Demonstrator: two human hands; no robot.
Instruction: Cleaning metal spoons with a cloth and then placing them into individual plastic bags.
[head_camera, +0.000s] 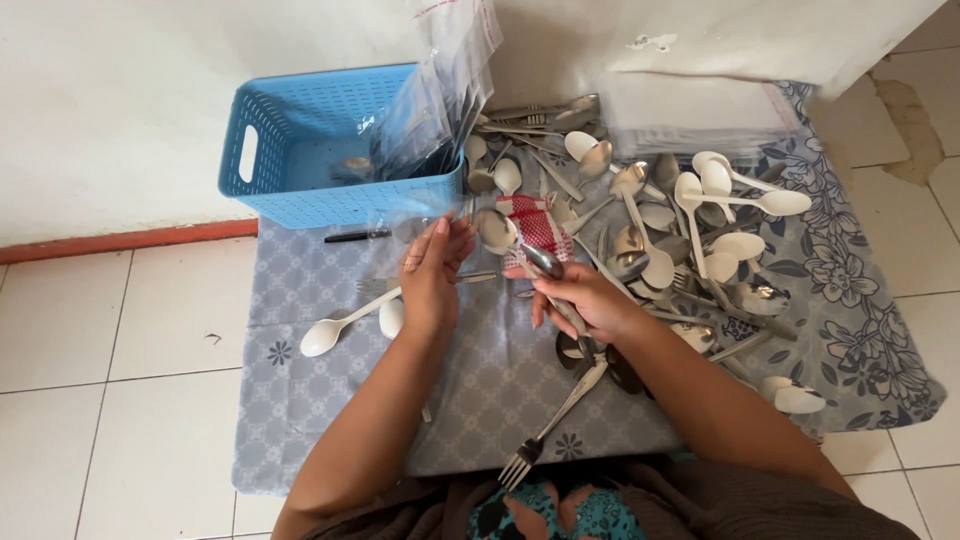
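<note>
Nearest the camera, at six o'clock, a metal fork (545, 432) lies on the patterned cloth (480, 390) with its tines toward the person's lap, its handle running up under the right wrist. Whether the right hand holds it or it merely rests there cannot be told.

The right hand (585, 300), just right of centre, is clenched around the handles of metal cutlery, with a steel spoon (497, 230) rising from the grip toward eleven o'clock, bowl uppermost. Holding by the handles keeps the bowl end free to lead.

The left hand (432, 275), at about nine o'clock of the right, is raised with fingers together. It appears to pinch the edge of a clear bag (405, 225), which is hard to see against the cloth; the spoon's bowl sits right at the bag's mouth, so the hand seems to be steadying the opening.

At eight o'clock of the left hand two white spoons (345, 325) lie apart from the rest. At three o'clock a loose heap of cutlery (690, 240), metal and white mixed, spreads within easy reach of the right hand.

Farthest, at eleven o'clock, a blue basket (270, 150) stands against the wall with more clear bags propped on its near corner; a dark pen (355, 236) lies just before it.
</note>
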